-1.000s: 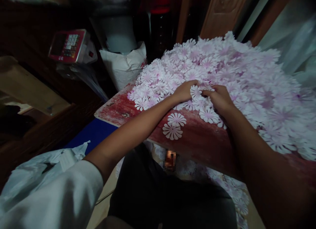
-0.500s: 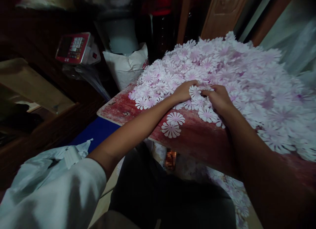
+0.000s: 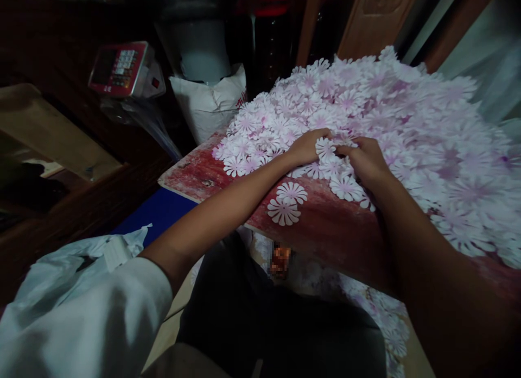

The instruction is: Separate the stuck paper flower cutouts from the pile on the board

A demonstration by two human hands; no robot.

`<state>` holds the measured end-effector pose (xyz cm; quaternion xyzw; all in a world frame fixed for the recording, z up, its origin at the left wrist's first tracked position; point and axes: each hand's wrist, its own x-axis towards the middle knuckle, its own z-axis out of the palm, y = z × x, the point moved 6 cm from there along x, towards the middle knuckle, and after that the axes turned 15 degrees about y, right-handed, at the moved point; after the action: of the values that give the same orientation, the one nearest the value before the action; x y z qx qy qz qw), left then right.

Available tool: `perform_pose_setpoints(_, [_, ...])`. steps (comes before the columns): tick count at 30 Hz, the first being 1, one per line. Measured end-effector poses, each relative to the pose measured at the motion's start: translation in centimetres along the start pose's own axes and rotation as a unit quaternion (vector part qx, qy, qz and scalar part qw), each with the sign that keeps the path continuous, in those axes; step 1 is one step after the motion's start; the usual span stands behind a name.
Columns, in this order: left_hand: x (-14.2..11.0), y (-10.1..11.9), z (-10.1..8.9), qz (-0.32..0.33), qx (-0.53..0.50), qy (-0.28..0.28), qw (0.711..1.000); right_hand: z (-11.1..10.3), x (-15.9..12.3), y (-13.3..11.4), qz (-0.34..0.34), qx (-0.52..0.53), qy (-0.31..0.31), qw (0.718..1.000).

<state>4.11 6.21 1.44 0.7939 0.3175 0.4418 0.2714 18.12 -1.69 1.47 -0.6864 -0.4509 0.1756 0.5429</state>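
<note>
Head view, clock read from mid-frame, 12 at top. Both hands at 2 o'clock, working at the near edge of a pile [image 3: 391, 95] of cut-out flowers, white with pinkish-purple centres, heaped on a red board [image 3: 329, 231] from 12 round to 3.

Step in hand, by my reading: fingering flowers at the pile's edge. Next move calls for a light pinch and care to part 1 layer from another; petals look thin and apt to snag.

Left hand [image 3: 305, 147]: fingers bent into the flowers, tips partly hidden; 1 flower [image 3: 325, 149] shows right beside them. Cannot tell whether it is gripped. Right hand [image 3: 368, 159]: thumb and forefinger drawn close together at the flowers, facing the left; cannot tell what, if anything, is pinched. Hands near each other, flowers between.

Count: 2 hands; 1 board; 1 pile, its flowers overlapping too much to number. Apart from it, 2 loose flowers [image 3: 284, 211] on the board at 4 o'clock, edges meeting. More lie below the board, farther out at 4, uncountable. Also 1 scale [image 3: 118, 68] at 10, 1 sack [image 3: 203, 104] and 1 bucket [image 3: 205, 52] at 11, 1 plastic bag [image 3: 61, 275] at 8.
</note>
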Motion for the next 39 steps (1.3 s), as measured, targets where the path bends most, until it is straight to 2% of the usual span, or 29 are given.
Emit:
perform_pose_setpoints(12, [0.2,-0.2,0.0,-0.013,-0.04,0.018,0.999,-0.1,-0.4,-0.5,0.003,0.009,0.008,1.0])
perform_pose_setpoints(27, [0.0,-0.2,0.2,-0.006,0.001,-0.009,1.0,-0.3,-1.0,-0.8,0.015,0.005,0.004,1.0])
perform_pose_setpoints(39, [0.1,-0.2,0.1,-0.025,-0.066,0.023,0.997,-0.2,-0.9,-0.6,0.017,0.02,0.008,1.0])
